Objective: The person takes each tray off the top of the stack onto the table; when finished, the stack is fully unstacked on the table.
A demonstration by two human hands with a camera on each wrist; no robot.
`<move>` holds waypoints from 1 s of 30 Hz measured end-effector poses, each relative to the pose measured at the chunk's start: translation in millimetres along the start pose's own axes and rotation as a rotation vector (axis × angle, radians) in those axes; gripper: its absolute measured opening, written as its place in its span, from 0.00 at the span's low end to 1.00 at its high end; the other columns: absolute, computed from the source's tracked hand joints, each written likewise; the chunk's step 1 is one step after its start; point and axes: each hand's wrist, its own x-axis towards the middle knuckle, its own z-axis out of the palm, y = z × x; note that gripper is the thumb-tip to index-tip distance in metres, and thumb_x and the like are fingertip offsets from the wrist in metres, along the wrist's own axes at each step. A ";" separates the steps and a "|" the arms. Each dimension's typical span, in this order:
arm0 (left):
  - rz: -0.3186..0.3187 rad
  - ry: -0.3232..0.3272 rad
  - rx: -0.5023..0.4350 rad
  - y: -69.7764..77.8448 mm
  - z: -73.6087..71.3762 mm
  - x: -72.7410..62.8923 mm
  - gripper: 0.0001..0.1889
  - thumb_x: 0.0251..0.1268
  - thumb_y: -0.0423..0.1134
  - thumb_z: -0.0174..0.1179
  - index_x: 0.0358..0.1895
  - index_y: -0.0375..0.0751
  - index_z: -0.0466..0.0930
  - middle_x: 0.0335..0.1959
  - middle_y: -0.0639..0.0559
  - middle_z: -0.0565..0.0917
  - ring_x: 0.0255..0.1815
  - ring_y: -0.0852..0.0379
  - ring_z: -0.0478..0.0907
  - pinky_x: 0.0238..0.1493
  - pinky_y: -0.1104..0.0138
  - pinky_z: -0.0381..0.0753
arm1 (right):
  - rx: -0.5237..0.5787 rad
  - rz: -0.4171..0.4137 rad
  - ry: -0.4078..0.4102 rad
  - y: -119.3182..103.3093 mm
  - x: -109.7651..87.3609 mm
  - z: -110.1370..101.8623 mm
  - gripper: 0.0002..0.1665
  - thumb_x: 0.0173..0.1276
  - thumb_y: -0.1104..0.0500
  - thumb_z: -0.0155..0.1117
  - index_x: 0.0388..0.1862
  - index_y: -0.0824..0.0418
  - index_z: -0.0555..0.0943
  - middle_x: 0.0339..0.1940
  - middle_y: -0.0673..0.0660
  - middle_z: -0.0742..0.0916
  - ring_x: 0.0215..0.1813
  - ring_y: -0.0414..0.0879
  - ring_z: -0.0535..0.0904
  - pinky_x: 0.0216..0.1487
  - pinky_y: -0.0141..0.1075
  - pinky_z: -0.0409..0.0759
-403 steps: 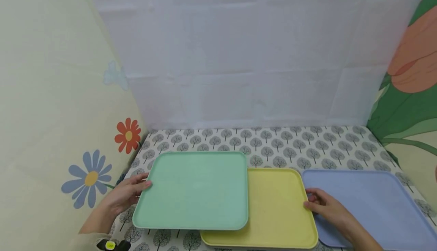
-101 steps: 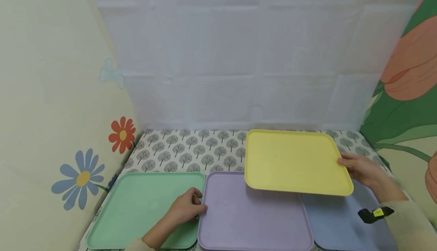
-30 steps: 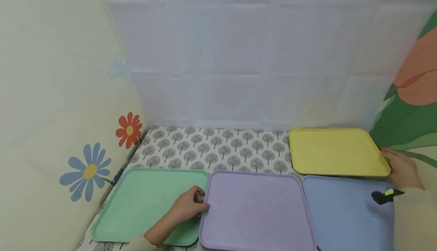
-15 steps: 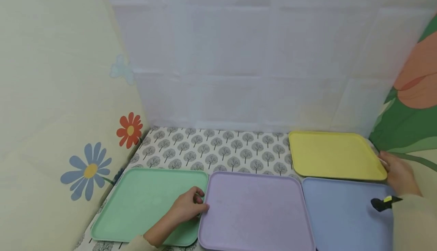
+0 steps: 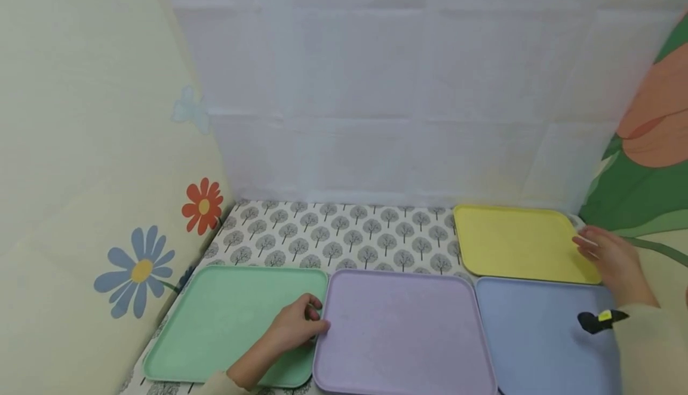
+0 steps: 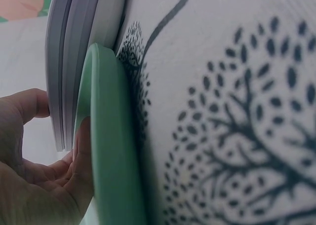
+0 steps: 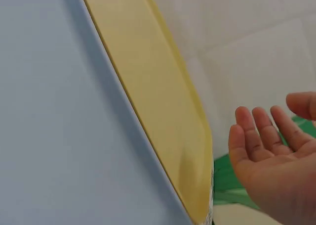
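Observation:
My left hand point(image 5: 295, 323) is at the left edge of the purple tray point(image 5: 403, 335), its forearm across the green tray point(image 5: 231, 317). In the left wrist view, the thumb point(image 6: 34, 104) lies on the purple rim and the other fingers curl behind it, pinching the edge. More tray edges point(image 6: 106, 22) show stacked under the purple one. My right hand point(image 5: 615, 260), fingers apart and holding nothing, hovers over the right end of the yellow tray point(image 5: 516, 242). That tray lies flat at the back right, directly behind the blue tray point(image 5: 543, 329).
A tree-print cloth point(image 5: 344, 233) covers the table. A white sheet point(image 5: 376, 84) hangs along the back. Side panels with painted flowers stand at left point(image 5: 80, 174) and right point(image 5: 656, 204), the right one close to my right hand.
The yellow tray has settled at the back right behind the blue tray. My right hand has let go of its edge and risen slightly. The left hand has stayed put.

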 end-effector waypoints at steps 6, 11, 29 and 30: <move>0.008 0.006 0.007 -1.8 0.6 -1.5 0.23 0.45 0.41 0.67 0.45 0.37 0.71 0.32 0.49 0.76 0.24 0.57 0.75 0.23 0.66 0.80 | -0.044 0.013 -0.059 7.4 -10.6 16.3 0.07 0.65 0.64 0.58 0.37 0.58 0.84 0.35 0.48 0.86 0.38 0.42 0.85 0.38 0.31 0.82; 0.002 0.007 0.009 -3.1 0.9 -2.4 0.23 0.45 0.41 0.67 0.45 0.37 0.71 0.31 0.49 0.76 0.24 0.57 0.74 0.22 0.66 0.80 | -0.121 -0.028 -0.156 15.8 -24.8 29.5 0.12 0.69 0.65 0.52 0.43 0.56 0.83 0.40 0.48 0.86 0.42 0.40 0.84 0.40 0.30 0.82; -0.006 -0.019 0.012 -1.9 -1.3 3.1 0.23 0.45 0.42 0.67 0.45 0.39 0.71 0.31 0.49 0.75 0.25 0.56 0.74 0.23 0.65 0.80 | -0.406 -0.062 -0.307 43.7 -79.1 77.7 0.15 0.72 0.64 0.47 0.52 0.49 0.74 0.46 0.41 0.83 0.48 0.34 0.80 0.46 0.26 0.79; -0.003 -0.021 0.012 -2.0 -1.3 3.7 0.23 0.45 0.42 0.67 0.45 0.39 0.71 0.31 0.49 0.75 0.25 0.56 0.74 0.23 0.65 0.80 | -0.413 -0.059 -0.307 45.3 -81.6 79.8 0.15 0.72 0.64 0.48 0.52 0.49 0.74 0.47 0.41 0.82 0.48 0.34 0.80 0.47 0.27 0.79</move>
